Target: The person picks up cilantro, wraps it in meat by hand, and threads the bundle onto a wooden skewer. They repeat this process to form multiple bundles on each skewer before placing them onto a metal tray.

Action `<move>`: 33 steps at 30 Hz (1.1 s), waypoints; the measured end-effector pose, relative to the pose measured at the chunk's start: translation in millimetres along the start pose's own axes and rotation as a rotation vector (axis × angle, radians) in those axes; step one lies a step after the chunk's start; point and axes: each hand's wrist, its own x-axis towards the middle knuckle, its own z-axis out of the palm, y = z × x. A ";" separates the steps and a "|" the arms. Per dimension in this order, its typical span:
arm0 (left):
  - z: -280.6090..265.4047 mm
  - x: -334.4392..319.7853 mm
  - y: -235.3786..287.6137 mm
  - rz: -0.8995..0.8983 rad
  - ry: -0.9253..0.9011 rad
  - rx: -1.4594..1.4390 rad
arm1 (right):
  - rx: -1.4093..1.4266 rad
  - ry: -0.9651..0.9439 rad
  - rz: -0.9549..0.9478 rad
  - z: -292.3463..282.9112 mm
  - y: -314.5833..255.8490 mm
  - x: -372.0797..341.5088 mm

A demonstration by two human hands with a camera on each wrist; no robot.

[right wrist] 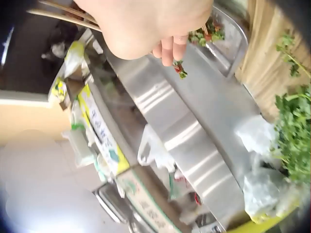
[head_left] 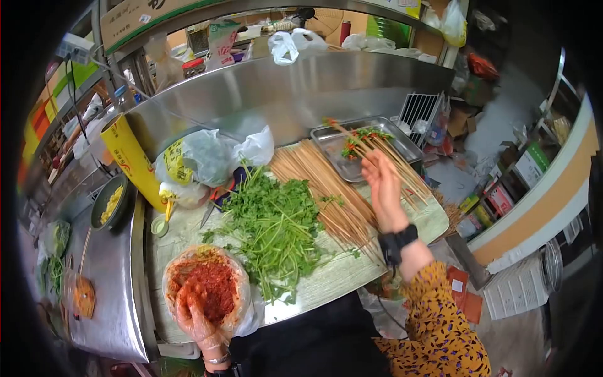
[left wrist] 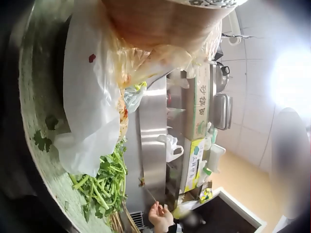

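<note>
My right hand (head_left: 383, 188) pinches a wooden skewer (head_left: 342, 130) with a red and green bit on its tip, held over the metal tray (head_left: 326, 133). Several filled skewers (head_left: 372, 134) lie in that tray, their sticks running out past the hand. In a clear plastic glove, my left hand (head_left: 191, 308) reaches into a plastic-lined bowl (head_left: 242, 276) of red chili paste (head_left: 217, 286); its fingertips are partly hidden in the paste. A big heap of cilantro (head_left: 276, 226) lies right of the bowl, and bare wooden skewers (head_left: 320, 182) are spread between cilantro and tray.
Scissors (head_left: 207, 213) and a small cup (head_left: 159, 226) lie left of the cilantro. Behind them are plastic bags (head_left: 201, 157) and a yellow roll (head_left: 133, 160). A steel backsplash (head_left: 282, 88) closes off the table's back; a dark bowl (head_left: 112, 201) stands at the left.
</note>
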 end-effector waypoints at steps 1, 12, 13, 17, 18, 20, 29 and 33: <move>-4.9 -1.4 -1.2 0.028 -0.023 0.056 | 0.045 0.066 -0.032 -18.9 7.8 39.6; -4.9 -2.2 -0.1 0.098 0.014 0.316 | 0.265 0.227 0.300 -89.5 61.5 113.6; -2.2 -4.4 1.8 0.075 0.010 0.283 | 0.160 0.114 0.338 -82.3 60.6 100.9; -7.9 -2.0 1.9 0.113 -0.031 0.275 | -0.235 -0.229 0.402 -9.6 33.7 35.3; -8.5 -2.2 2.2 0.106 -0.053 0.249 | -0.239 -0.239 0.411 6.7 29.4 22.0; -6.3 -2.9 3.2 0.099 -0.066 0.219 | -0.546 -0.470 0.360 35.9 28.6 1.7; -0.2 -3.0 12.1 0.164 -0.086 0.255 | -1.408 -0.897 -0.268 105.4 92.9 -16.7; -4.9 -2.6 9.9 0.180 -0.087 0.243 | -0.867 -0.710 0.312 108.6 51.7 -3.6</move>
